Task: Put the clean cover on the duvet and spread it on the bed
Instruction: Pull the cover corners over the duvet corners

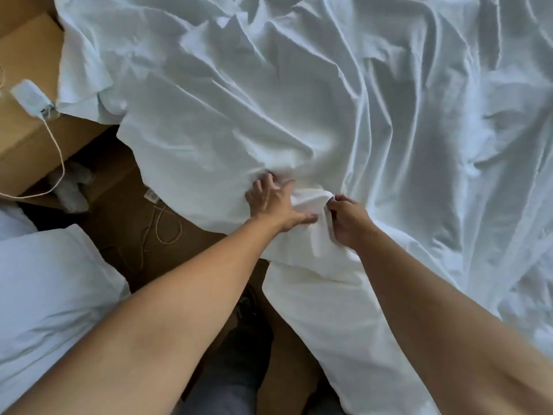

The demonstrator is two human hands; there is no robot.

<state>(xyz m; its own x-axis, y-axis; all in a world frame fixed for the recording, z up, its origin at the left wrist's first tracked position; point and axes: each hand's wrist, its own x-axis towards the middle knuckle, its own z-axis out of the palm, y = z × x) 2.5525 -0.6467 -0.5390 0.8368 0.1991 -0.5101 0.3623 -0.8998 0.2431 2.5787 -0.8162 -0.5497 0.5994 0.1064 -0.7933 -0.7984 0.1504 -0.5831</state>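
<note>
White cover (299,100) edge (hangs over floor (125,217)): L hand (273,203) presses, R hand (348,221) pinches.

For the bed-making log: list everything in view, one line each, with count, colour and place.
duvet cover: one, white, creased, spread over most of the view
pillow: one, white, lower left
box: one, brown, upper left
small corded device: one, white, on the box
floor: brown, between the pillow and the cover
trousers: one pair, dark grey, bottom centre
left hand: one, fingers spread, pressing on the cover near its edge
right hand: one, fingers pinching a fold of the cover beside the left hand
</note>
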